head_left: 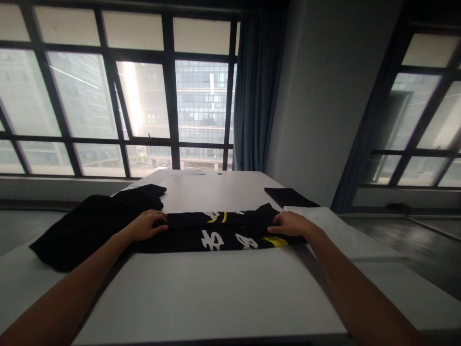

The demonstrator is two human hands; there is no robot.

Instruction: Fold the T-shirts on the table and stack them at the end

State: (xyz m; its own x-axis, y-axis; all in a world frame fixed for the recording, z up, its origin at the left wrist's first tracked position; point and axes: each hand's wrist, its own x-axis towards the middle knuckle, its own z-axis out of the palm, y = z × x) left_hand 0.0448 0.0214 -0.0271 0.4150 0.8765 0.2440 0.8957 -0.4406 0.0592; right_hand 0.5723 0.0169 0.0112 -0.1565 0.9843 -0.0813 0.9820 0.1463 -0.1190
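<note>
A black garment point(230, 233) with white lettering and yellow marks lies folded into a long strip across the white table point(209, 293). My left hand point(147, 225) is closed on its left end, thumb and fingers pinching the cloth. At the other end, my right hand point(291, 224) likewise grips the fabric, thumb toward the middle. The top layer rises slightly into a fold near my right fingers. Which kind of garment it is cannot be made out from the folded shape.
Left of the garment lies a heap of black cloth point(86, 226), reaching past the table's side. A flat, dark folded piece point(290, 197) rests at the right rear. Beyond stand windows point(144, 98), a blue curtain point(255, 96) and a pale pillar point(320, 105).
</note>
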